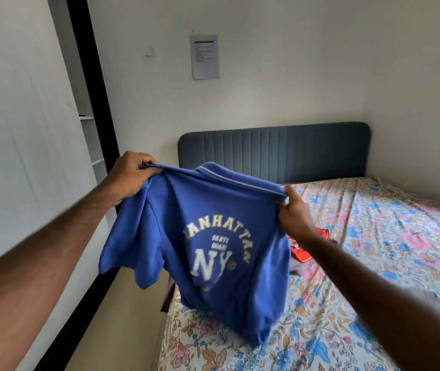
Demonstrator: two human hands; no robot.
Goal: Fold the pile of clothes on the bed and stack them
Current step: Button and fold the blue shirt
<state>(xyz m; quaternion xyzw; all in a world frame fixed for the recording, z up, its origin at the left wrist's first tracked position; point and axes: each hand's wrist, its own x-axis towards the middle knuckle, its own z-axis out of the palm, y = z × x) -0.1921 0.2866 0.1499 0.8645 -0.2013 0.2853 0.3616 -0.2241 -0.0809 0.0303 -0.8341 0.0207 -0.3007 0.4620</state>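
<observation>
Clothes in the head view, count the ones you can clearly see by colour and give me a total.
Blue: 1, the blue cotton polo shirt with white lettering, held up by both hands.
Red-orange: 1, the crumpled red-orange garment lying on the floral bedsheet.
Total: 2 clear garments; greyish fabric beside the red one is too hidden to count.

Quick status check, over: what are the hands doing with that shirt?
Left hand and right hand grip blue shirt at shoulders. Shirt hangs unfolded, hem on bed. Red garment behind; nothing blocking.

The head camera is looking forward and slightly down from the bed's (374,236) foot, close over it, facing the headboard (275,151) at twelve o'clock.
</observation>
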